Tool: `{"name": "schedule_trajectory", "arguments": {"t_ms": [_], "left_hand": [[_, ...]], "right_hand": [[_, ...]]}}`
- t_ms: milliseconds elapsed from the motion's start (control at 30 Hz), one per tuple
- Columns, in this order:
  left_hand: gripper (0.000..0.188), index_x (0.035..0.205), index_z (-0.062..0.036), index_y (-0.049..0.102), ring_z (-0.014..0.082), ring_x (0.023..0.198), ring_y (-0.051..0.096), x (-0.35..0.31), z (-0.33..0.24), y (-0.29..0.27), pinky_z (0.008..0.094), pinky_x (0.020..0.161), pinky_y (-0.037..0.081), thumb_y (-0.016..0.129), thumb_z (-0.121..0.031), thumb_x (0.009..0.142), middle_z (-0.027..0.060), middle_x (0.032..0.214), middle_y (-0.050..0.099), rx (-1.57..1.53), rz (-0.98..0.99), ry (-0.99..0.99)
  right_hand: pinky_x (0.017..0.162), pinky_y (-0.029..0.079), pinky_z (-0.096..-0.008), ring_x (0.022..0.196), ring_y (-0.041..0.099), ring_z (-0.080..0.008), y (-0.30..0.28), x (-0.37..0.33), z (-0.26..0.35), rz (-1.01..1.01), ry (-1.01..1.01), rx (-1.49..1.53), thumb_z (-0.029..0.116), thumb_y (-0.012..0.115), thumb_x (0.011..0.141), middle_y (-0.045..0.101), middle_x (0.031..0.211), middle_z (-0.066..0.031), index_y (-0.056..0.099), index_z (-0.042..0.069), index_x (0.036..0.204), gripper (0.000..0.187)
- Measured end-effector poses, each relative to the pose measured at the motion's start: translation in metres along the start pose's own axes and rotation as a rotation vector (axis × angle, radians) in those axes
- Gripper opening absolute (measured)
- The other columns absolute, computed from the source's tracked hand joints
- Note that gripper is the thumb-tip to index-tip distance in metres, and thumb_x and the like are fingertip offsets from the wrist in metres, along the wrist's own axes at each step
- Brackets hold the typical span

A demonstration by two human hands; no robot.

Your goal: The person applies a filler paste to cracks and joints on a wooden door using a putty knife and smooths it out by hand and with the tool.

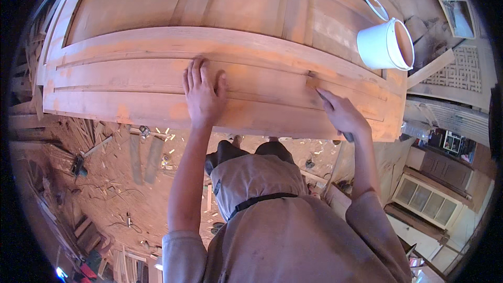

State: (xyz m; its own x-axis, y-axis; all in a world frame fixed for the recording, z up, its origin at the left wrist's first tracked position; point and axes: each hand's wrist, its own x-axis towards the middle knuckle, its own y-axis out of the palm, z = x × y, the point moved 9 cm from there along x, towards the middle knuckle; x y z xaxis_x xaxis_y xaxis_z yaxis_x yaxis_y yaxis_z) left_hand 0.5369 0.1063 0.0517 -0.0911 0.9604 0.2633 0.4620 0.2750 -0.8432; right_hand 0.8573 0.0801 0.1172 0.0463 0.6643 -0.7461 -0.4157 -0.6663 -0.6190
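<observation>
A large panelled wooden door (131,63) lies flat in front of me, with orange filler smeared along its near rail. My left hand (203,93) rests flat on that rail, fingers spread and holding nothing. My right hand (340,115) grips a putty knife (314,83); its blade presses against the rail near a groove, to the right of my left hand. A white bucket (385,44) with orange filler inside stands on the door at the far right, with its round lid (375,5) lying behind it.
The floor below (105,178) is strewn with wood offcuts, shavings and small tools. Carved wooden panels (461,68) and window frames (427,199) are stacked on the right. Planks lean at the left edge (31,47).
</observation>
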Motion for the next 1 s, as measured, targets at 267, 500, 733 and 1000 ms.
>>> {"name": "schedule_trajectory", "arguments": {"t_ms": [267,500,733,1000], "left_hand": [[0.050,0.132,0.0007,0.050,0.0365,0.135,0.041,0.000,0.000,-0.002,0.0504,0.115,0.028,0.058,-0.033,0.096,0.0173,0.140,0.048,-0.015,-0.034,0.007],[0.050,0.132,0.0004,0.050,0.0344,0.136,0.040,-0.001,-0.001,-0.001,0.0506,0.115,0.028,0.058,-0.034,0.096,0.0179,0.141,0.048,-0.018,-0.008,0.007],[0.048,0.130,0.0009,0.050,0.0362,0.134,0.043,0.000,-0.008,-0.006,0.0505,0.113,0.031,0.059,-0.031,0.096,0.0188,0.139,0.049,-0.030,-0.034,0.021],[0.051,0.133,0.0010,0.048,0.0358,0.136,0.041,0.000,-0.003,-0.004,0.0515,0.115,0.028,0.057,-0.033,0.097,0.0182,0.141,0.047,0.020,-0.005,0.002]], "right_hand": [[0.055,0.057,-0.0433,0.062,0.068,-0.0296,0.001,0.046,0.016,-0.044,-0.097,-0.336,0.020,0.038,0.099,0.067,0.087,-0.0224,0.044,0.014,0.147,0.048],[0.056,0.056,-0.0398,0.060,0.066,-0.0280,0.032,0.044,0.003,0.120,-0.297,-0.481,0.020,0.042,0.099,0.067,0.087,-0.0223,0.044,0.010,0.146,0.047],[0.059,0.052,-0.0289,0.061,0.059,-0.0141,-0.013,-0.021,-0.073,0.040,-0.079,0.698,0.022,0.043,0.106,0.062,0.077,-0.0067,0.052,0.006,0.135,0.035],[0.054,0.047,-0.0285,0.057,0.052,-0.0114,0.000,0.017,-0.099,-0.184,-0.058,0.559,0.020,0.051,0.104,0.057,0.076,-0.0044,0.051,0.010,0.135,0.032]]}}
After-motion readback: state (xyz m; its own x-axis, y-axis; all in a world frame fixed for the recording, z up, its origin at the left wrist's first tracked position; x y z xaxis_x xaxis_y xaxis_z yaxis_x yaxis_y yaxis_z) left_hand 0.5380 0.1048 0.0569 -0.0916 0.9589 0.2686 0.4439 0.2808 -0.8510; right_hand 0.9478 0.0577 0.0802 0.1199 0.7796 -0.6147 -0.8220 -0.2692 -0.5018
